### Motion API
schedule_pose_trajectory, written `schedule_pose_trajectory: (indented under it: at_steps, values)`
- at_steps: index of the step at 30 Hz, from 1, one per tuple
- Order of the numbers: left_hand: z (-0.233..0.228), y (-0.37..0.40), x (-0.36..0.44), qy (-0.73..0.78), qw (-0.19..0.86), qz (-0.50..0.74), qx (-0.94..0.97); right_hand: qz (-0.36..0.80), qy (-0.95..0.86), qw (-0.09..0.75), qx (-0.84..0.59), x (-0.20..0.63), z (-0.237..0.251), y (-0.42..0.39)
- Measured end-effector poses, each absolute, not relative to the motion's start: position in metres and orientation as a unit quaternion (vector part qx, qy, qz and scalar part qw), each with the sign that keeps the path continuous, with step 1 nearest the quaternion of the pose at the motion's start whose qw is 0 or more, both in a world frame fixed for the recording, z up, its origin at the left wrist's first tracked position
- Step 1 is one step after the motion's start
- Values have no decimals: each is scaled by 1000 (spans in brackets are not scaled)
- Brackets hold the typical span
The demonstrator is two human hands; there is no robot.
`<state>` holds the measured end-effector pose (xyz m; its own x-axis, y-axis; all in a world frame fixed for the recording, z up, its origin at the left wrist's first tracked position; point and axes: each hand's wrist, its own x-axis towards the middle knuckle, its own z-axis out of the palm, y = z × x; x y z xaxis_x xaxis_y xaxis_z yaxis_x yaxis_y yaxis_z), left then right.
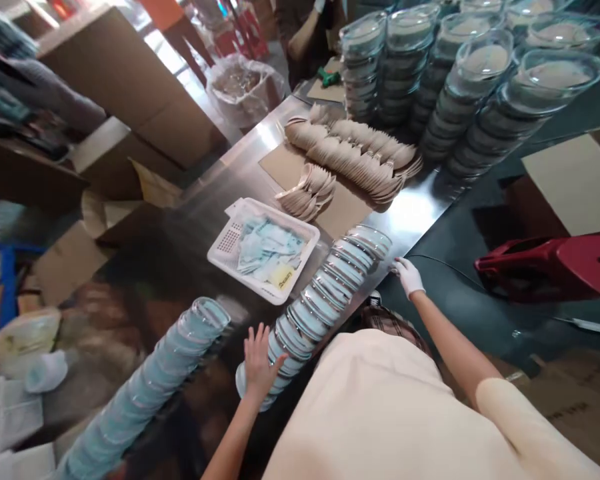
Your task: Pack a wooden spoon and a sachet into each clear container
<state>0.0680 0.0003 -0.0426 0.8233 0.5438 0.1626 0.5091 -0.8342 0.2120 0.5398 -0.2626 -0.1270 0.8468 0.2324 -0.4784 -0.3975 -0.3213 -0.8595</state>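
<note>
A row of clear plastic containers with pale contents (325, 293) lies on its side along the metal table's near edge. My left hand (263, 367) rests with fingers spread on the near left end of this row. At the table edge beside the row's far right end is my right hand (409, 277), in a white glove, fingers stretched out and nothing visible in them. Behind the row sits a white plastic basket (223, 250) holding pale blue-and-white packets (270, 243). Tan, thin curved pieces (355, 153) stand nested in rows on cardboard (340, 210).
Tall stacks of clear containers (480, 87) rise at the back right. A long stack of clear cups (145, 387) extends at the left. A dark red device (555, 267) and a knife (593, 325) lie at right. Cardboard boxes (125, 73) and a lined bin (245, 87) stand beyond; another person's arm (305, 33) shows.
</note>
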Motion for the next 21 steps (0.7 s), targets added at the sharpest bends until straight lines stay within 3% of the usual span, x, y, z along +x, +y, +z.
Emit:
schedule_pose_trajectory:
  at_steps: [4,8,14,21]
  values:
    - [-24,-20,282,187,122,60,973,364,20,572,-735,584,-138,-244]
    - [-32,-39,451,255,144,-12,956,453,-43,538,-709,597,-139,-236]
    - [-48,-55,482,282,128,-52,949,465,-94,456,-753,591,-140,-225]
    - [-46,-61,490,338,140,-52,929,369,-165,330,-853,581,-110,-237]
